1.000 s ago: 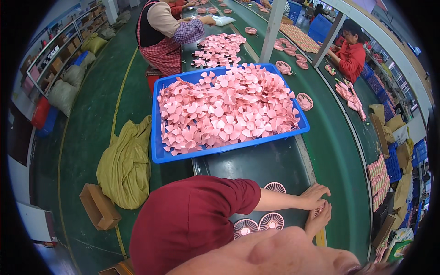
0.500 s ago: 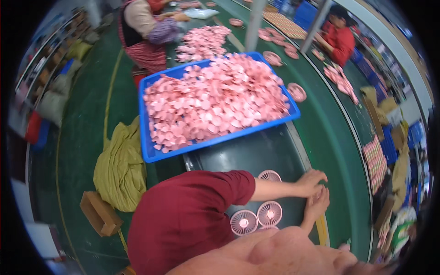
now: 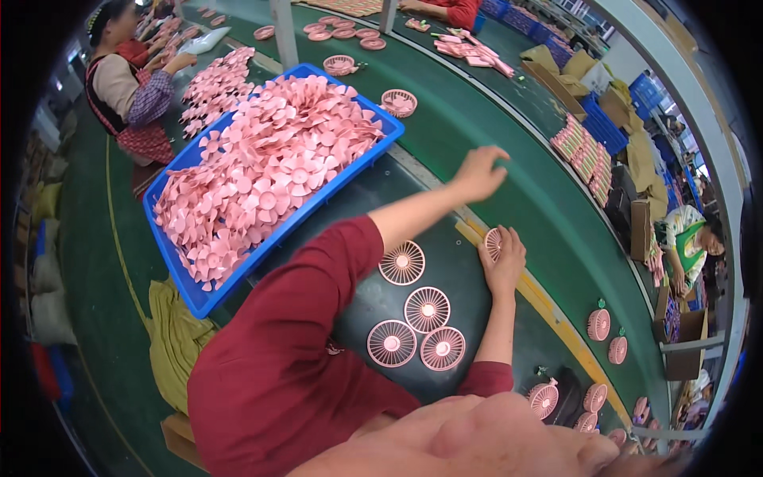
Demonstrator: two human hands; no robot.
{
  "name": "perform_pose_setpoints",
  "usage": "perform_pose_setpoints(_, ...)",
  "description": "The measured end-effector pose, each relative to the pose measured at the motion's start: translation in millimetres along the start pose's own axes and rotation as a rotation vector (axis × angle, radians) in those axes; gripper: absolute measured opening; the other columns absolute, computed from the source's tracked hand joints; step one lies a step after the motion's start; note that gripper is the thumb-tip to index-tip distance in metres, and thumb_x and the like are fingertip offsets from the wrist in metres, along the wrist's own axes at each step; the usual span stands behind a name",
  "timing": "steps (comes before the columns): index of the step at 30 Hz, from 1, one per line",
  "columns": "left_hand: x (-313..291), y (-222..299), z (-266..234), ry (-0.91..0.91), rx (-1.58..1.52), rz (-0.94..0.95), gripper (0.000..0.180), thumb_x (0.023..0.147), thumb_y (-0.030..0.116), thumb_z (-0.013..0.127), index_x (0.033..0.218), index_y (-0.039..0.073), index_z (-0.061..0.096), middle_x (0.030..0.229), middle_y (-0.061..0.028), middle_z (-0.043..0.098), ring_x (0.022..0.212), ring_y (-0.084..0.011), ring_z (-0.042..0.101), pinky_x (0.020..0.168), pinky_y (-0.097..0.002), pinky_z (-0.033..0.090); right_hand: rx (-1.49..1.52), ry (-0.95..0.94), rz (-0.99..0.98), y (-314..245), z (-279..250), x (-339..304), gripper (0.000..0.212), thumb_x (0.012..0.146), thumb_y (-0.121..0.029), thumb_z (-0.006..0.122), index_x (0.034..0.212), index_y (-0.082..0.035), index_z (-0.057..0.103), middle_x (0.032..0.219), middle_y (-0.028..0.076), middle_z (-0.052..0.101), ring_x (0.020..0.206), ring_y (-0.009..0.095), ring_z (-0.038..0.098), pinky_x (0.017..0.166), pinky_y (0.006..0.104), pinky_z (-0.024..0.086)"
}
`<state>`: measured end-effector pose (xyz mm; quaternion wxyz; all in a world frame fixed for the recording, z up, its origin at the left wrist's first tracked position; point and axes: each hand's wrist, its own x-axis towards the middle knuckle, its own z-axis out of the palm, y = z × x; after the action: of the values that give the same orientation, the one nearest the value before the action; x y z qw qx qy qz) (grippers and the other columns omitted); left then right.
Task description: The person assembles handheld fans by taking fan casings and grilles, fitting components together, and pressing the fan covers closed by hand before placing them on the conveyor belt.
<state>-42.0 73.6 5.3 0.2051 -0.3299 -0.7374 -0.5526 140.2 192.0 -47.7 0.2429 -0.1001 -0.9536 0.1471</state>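
My left hand (image 3: 481, 174) reaches out over the green conveyor belt, its fingers apart and nothing visible in them. Nearer to me, at the table's yellow-taped edge, my right hand (image 3: 505, 266) has its fingers round a pink round fan grille (image 3: 493, 245). Between my arms, several more pink fan grilles (image 3: 427, 310) lie flat on the dark table, some nearly touching. A large blue tray (image 3: 262, 253) heaped with pink fan blades (image 3: 274, 163) stands beyond my left arm.
Pink fan housings (image 3: 598, 324) sit on the belt (image 3: 548, 270) at right, others at the far end. A metal post (image 3: 284, 36) rises behind the tray. At far left a co-worker (image 3: 127, 87) stands by loose blades; another person (image 3: 693, 242) is at far right.
My hands, close together at the belt edge before, are now apart: the left has moved out over the belt, the right keeps near the edge with a grille. The view has swung right.
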Motion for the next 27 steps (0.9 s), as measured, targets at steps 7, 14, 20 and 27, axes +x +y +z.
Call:
perform_pose_setpoints(7,71,-105,-82,-0.250,0.685,-0.157,0.052,0.080,0.000,0.056,0.129,0.016,0.055,0.137,-0.0165,0.051,0.127,-0.0379,0.047,0.103,-0.0465,0.044,0.012,-0.001,-0.018,-7,7,-1,0.059,0.077,-0.036,0.075,0.128,-0.012,0.058,0.136,0.016,0.052,0.124,0.035,0.047,0.102,0.0496,0.039)
perform_pose_setpoints(14,88,-142,-113,-0.677,1.217,-0.157,0.034,0.094,0.022,0.051,0.126,0.023,0.063,0.141,-0.0115,0.047,0.139,-0.0345,0.037,0.102,-0.0503,0.042,0.002,0.031,-0.011,-6,4,0,0.059,0.075,-0.034,0.077,0.127,-0.013,0.058,0.135,0.015,0.052,0.123,0.035,0.048,0.102,0.0486,0.039)
perform_pose_setpoints(20,92,-136,-99,-0.514,1.114,0.118,0.020,0.087,0.018,0.057,0.104,0.011,0.065,0.113,-0.0092,0.065,0.116,-0.0272,0.058,0.087,-0.0430,0.050,0.010,0.032,-0.007,-6,3,0,0.060,0.075,-0.034,0.077,0.128,-0.012,0.058,0.135,0.015,0.052,0.123,0.035,0.048,0.102,0.0481,0.039)
perform_pose_setpoints(27,31,-102,-40,-0.273,0.272,-0.260,0.041,0.079,0.016,0.065,0.115,0.002,0.050,0.096,-0.0273,0.067,0.094,-0.0441,0.065,0.084,-0.0512,0.051,0.219,0.099,0.025,-5,-4,3,0.062,0.075,-0.026,0.079,0.130,-0.010,0.056,0.137,0.016,0.051,0.125,0.036,0.047,0.105,0.0472,0.038)
